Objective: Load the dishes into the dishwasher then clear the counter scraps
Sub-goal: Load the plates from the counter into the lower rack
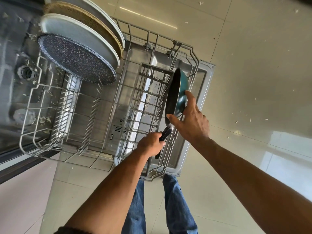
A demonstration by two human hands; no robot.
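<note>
A teal frying pan (181, 85) with a black inside stands on its edge at the right side of the pulled-out dishwasher rack (128, 102). My left hand (151, 143) grips the pan's black handle (164, 135). My right hand (192, 117) holds the pan's body, thumb on the rim and fingers spread on the teal underside. Several plates stand upright at the rack's far left: a speckled dark blue plate (76, 59), a white plate (81, 36), a woven brown mat (87, 19) and another white plate (101, 16).
The open dishwasher door (202, 102) lies flat under the rack. A grey cutlery basket (148, 92) sits beside the pan. Small scraps dot the tiled floor (253, 73) and the dishwasher tub (16, 73). My legs in blue jeans (179, 208) stand at the door's near edge.
</note>
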